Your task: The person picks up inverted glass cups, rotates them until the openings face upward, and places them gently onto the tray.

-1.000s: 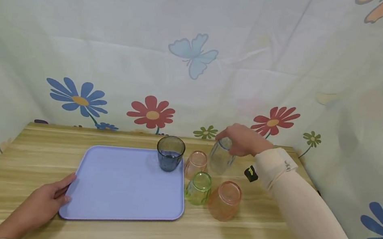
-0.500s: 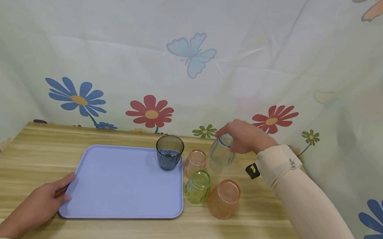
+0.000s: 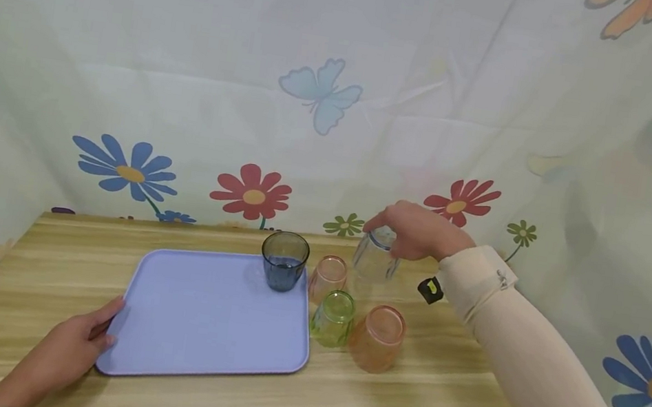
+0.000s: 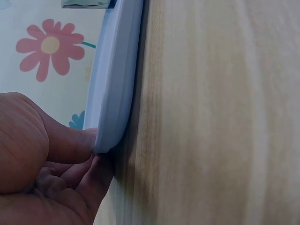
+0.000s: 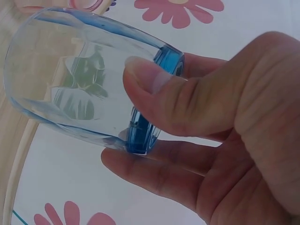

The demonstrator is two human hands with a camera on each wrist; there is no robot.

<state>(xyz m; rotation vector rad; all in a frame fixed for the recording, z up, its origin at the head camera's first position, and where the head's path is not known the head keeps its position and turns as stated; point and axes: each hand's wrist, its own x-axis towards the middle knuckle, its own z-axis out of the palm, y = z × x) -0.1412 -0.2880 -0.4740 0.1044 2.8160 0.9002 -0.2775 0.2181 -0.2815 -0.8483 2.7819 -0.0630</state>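
My left hand (image 3: 64, 347) pinches the left edge of a lavender tray (image 3: 209, 319), thumb on the rim and fingers beneath, as the left wrist view shows. At the back right, my right hand (image 3: 418, 232) grips a clear, blue-tinted drinking glass (image 3: 376, 261) by its base. The glass is upside down, mouth toward the table; whether its rim touches the wood cannot be told. On the tray's back right corner a dark grey-blue glass (image 3: 283, 263) stands upright. Between tray and right arm are upside-down glasses: a small pink one (image 3: 329, 277), a green one (image 3: 334, 319) and an orange one (image 3: 378, 339).
A small black object with a yellow mark (image 3: 431, 289) lies near the right cuff. The wooden table (image 3: 198, 401) extends in front of the tray. A white cloth with printed flowers (image 3: 207, 110) hangs behind and at both sides.
The clear glass in my right hand has risen slightly. My left hand keeps its hold on the tray, and the other glasses stay put. The head view has shifted a little.
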